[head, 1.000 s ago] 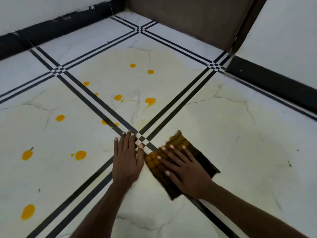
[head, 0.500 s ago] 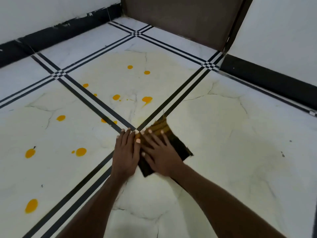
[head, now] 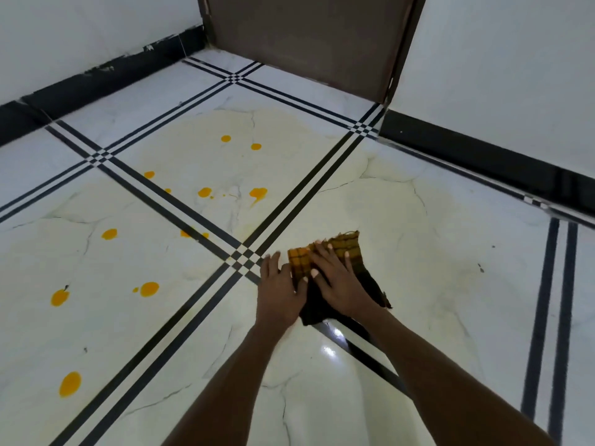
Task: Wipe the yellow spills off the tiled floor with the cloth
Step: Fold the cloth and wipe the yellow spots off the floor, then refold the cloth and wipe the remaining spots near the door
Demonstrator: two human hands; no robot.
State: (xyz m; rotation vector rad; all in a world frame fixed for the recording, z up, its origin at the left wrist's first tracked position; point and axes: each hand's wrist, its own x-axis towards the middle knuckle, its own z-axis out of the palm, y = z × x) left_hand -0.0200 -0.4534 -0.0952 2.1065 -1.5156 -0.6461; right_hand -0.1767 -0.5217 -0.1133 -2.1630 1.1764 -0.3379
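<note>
A dark checked cloth point(head: 363, 281), stained yellow at its far end, lies flat on the white tiled floor point(head: 434, 284) just right of a crossing of black tile stripes. My right hand point(head: 341, 281) presses flat on the cloth with fingers spread. My left hand point(head: 279, 292) lies flat on the floor beside it, its thumb side touching the cloth's left edge. Several yellow spills dot the tiles to the left and beyond, such as one near spill point(head: 149, 289), a far spill point(head: 258, 193) and a low-left spill point(head: 70, 384).
A brown door point(head: 309, 37) stands at the back. White walls with black skirting point(head: 483, 156) run along the left and right. Black double stripes point(head: 180, 336) cross the floor. A pale yellowish smear covers the tiles around the cloth.
My right hand slid the cloth left against my left hand, then back to the right; the cloth is more bunched. The view has shifted left and back.
</note>
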